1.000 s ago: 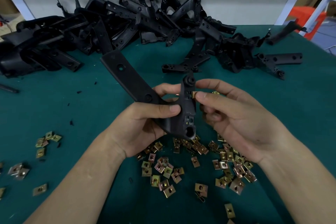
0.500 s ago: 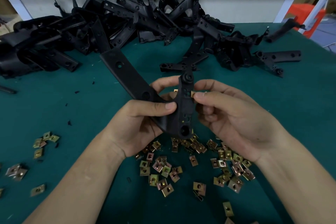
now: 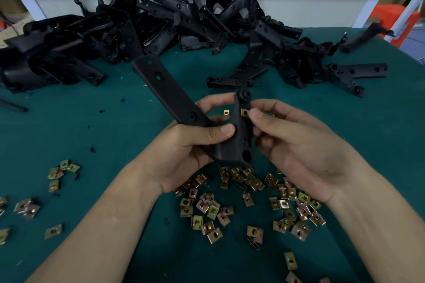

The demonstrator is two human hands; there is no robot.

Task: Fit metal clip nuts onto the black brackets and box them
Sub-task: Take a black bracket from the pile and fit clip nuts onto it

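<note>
I see my left hand (image 3: 184, 151) wrapped around a black bracket (image 3: 174, 101), thumb pressed across its bend, fingers curled behind it. The bracket's long flat arm points up and to the left, away from me, and its shorter arm stands nearly upright between my two hands, with a round boss at its top. My right hand (image 3: 296, 142) is pinched shut on a metal clip nut (image 3: 245, 112), thumb and forefinger holding it against the right edge of that upright arm. A second clip nut (image 3: 226, 112) shows on the left side of the same arm, just beside my left fingers; I cannot tell whether it is seated on the bracket or held behind it.

Below my hands, loose clip nuts (image 3: 248, 200) lie scattered on the green worktop (image 3: 69, 126), thickest under and to the right of the bracket. A smaller group of clip nuts (image 3: 61, 172) lies well apart to the left, with a few more near the left edge. Along the far side of the worktop a heap of black brackets (image 3: 161, 20) is piled against a pale wall, and a few single brackets lie at its right end. Small black chips dot the worktop between the heap and my left forearm
</note>
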